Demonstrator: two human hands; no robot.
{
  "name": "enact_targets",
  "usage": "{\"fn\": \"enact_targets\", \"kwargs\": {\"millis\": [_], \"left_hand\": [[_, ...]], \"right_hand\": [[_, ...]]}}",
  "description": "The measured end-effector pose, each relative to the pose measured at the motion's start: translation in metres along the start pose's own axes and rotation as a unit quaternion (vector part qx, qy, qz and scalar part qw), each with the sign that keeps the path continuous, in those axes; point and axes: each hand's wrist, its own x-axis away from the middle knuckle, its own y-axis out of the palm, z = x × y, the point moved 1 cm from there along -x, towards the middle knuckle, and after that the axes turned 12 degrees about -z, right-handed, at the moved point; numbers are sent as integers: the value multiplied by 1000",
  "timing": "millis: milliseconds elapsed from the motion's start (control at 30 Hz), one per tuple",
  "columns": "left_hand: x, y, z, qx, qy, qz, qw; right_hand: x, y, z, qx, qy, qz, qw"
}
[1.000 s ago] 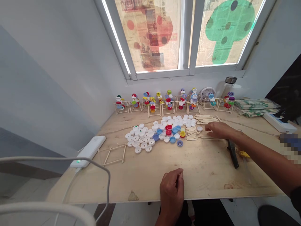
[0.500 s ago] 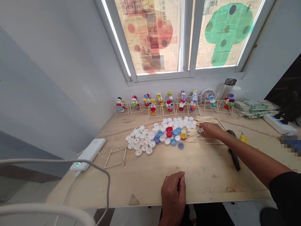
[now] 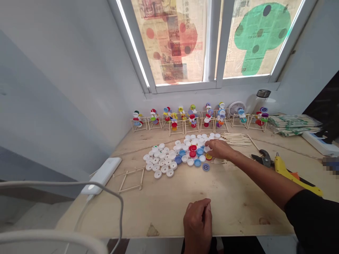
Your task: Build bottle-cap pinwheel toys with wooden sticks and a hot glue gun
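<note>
My right hand (image 3: pixel 218 149) reaches over the far side of the table, its fingers closed on a pale bottle cap (image 3: pixel 207 149) at the right end of a spread of caps. Around it lie white caps (image 3: pixel 164 161), blue caps (image 3: pixel 197 162), red caps (image 3: pixel 192 153) and a yellow cap (image 3: pixel 209 156) partly under the hand. At the table's front edge rests my left hand (image 3: pixel 197 220), curled into a loose fist; nothing shows in it. Thin wooden sticks (image 3: pixel 237 139) lie in a pile just beyond my right hand.
Stick frames with colourful cap wheels (image 3: pixel 192 121) line the wall. Pliers (image 3: pixel 265 158) and a yellow glue gun (image 3: pixel 291 174) lie right. A stick square (image 3: pixel 131 179) and a white power strip (image 3: pixel 102 175) are left. A grey cable (image 3: pixel 120 208) crosses the left foreground.
My right hand has moved left from the sticks to the caps, carrying the pale cap. The pliers and glue gun show more fully now. My left hand stays curled at the edge.
</note>
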Motion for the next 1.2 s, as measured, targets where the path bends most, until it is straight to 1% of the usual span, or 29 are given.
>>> {"fn": "enact_targets", "kwargs": {"millis": [167,500,667,800,867,933,1033,1133,1200], "left_hand": [[0,-5,4,6,-23,-42,999],[1,-3,2,13,-18,-39,999],[2,-1,2,12,-24,-13,1000],[1,-4,3,11,-22,-40,999],[1,-5,3,7,-24,-45,999],[1,-3,2,8,-23,-36,999],[2,2,-1,14,-15,-1,1000],[4,7,-7,20,-7,29,999],[5,9,-10,28,-3,32,999]], "right_hand": [[-7,-2,-7,13,1,5,1000],[-14,-8,-20,22,-30,24,999],[-19,-9,-33,28,-54,34,998],[-24,-9,-45,33,-76,44,996],[-28,-8,-52,34,-86,49,995],[-32,-7,-59,33,-93,55,994],[-36,-6,-66,27,-93,67,993],[-34,-9,-60,13,-86,83,993],[-31,-13,-41,2,-67,94,993]]}}
